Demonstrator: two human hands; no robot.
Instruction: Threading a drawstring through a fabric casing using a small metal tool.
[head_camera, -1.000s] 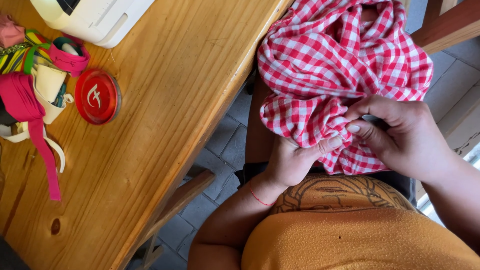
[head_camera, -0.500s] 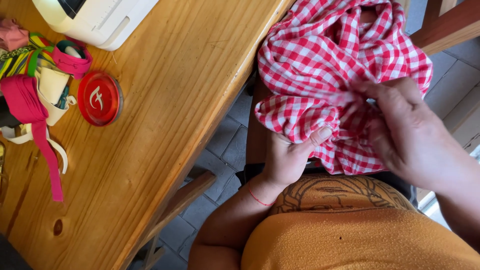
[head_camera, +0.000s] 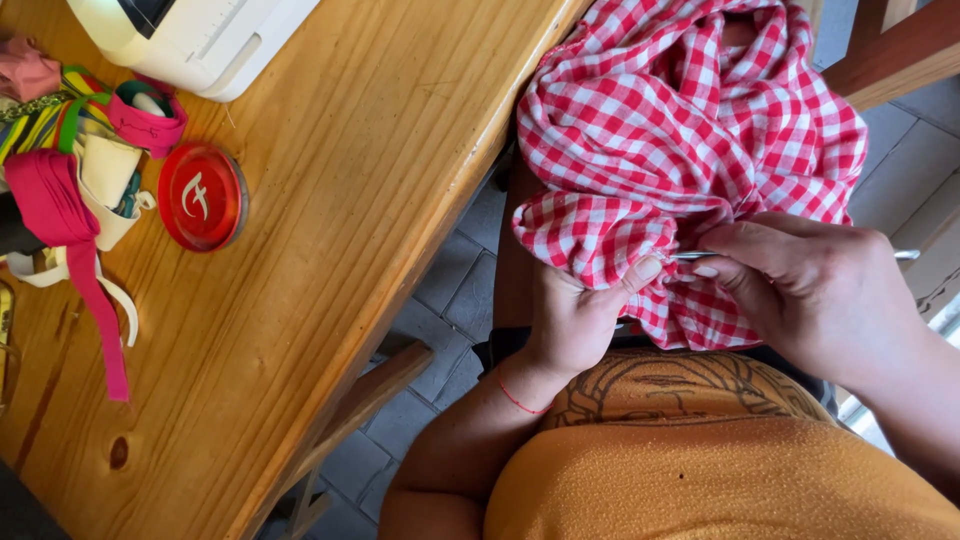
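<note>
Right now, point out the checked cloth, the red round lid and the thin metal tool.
checked cloth (head_camera: 690, 110), head view, on its bunched upper folds
red round lid (head_camera: 202, 196), head view, on its middle
thin metal tool (head_camera: 688, 256), head view, on its shaft

Soft matt checked cloth (head_camera: 690, 130), thin possibly metal tool (head_camera: 690, 256), smooth varnished wooden table (head_camera: 360, 200).

I see one labelled item: a round red tin lid (head_camera: 202, 196) with a white emblem, flat on the wooden table (head_camera: 330, 250), just below the white sewing machine (head_camera: 190, 35) and right beside the ribbon heap. The machine shows a dark panel, possibly a screen; can't tell.
</note>
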